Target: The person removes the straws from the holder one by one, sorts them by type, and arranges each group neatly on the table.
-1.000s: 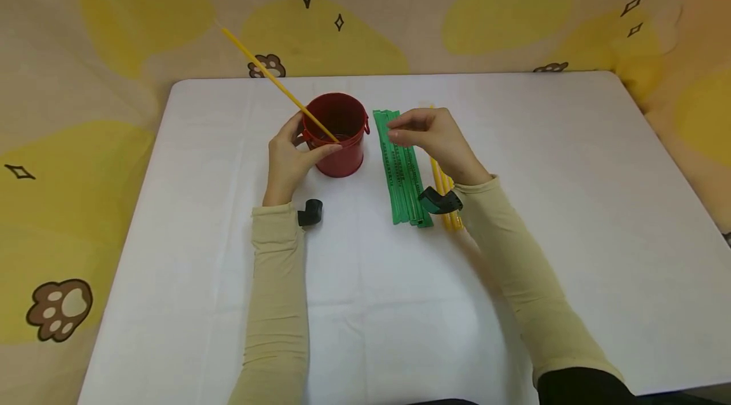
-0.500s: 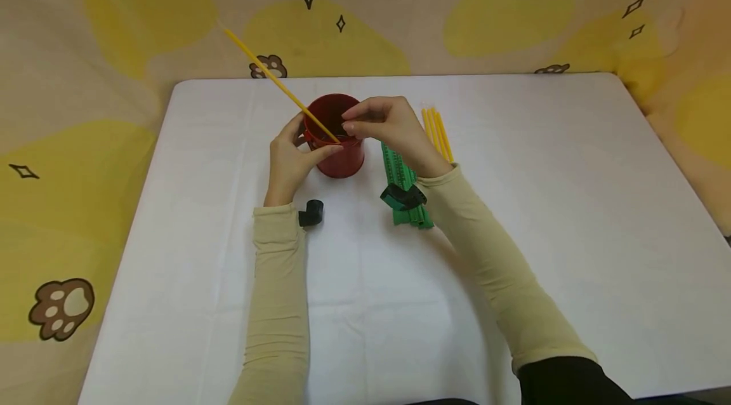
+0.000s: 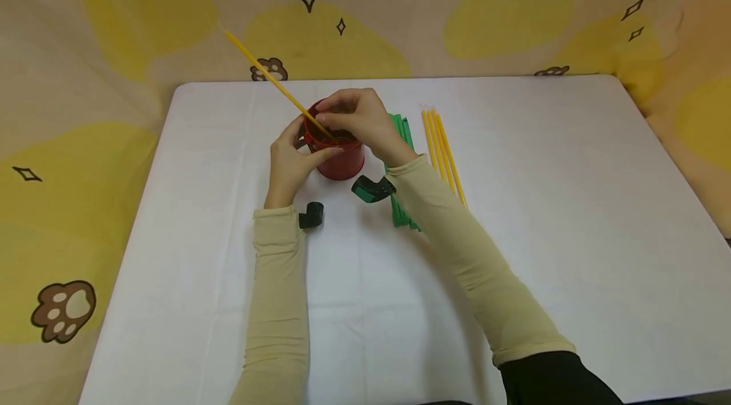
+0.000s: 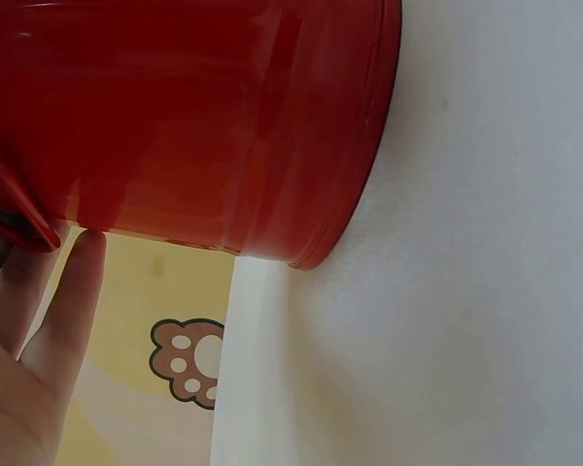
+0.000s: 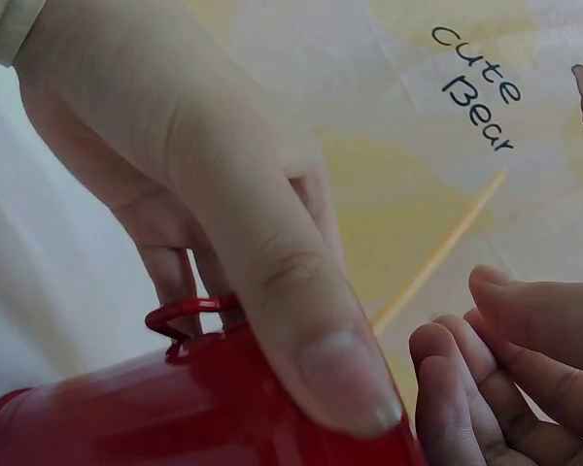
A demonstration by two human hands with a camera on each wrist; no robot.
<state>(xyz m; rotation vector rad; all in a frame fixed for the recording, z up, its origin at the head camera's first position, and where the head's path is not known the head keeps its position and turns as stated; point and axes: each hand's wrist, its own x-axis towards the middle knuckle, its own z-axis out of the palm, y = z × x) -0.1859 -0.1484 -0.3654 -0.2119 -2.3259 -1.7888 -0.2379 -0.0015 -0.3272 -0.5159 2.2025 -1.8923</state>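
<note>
My left hand (image 3: 290, 164) grips a small red metal bucket (image 3: 341, 165) from its left side, thumb over the near rim and fingers round the side. In the left wrist view the bucket (image 4: 175, 116) fills the upper left, and two fingers (image 4: 70, 301) show below it. A yellow straw (image 3: 268, 75) leans out of the bucket toward the back left; its lower end is inside. Over the bucket's mouth is my right hand (image 3: 365, 122), fingers loosely bent beside the straw. The right wrist view shows these fingertips (image 5: 447, 379) apart from the straw (image 5: 442, 252), holding nothing.
Green paper-wrapped sticks (image 3: 402, 211), partly under the right forearm, lie right of the bucket. Several yellow straws (image 3: 442, 145) lie beside them on the white table (image 3: 228, 252). A patterned yellow cloth (image 3: 365, 11) hangs behind the table.
My right hand has moved left from above the green packets to over the bucket's mouth, close to the straw. The left hand, bucket and leaning straw have stayed in place.
</note>
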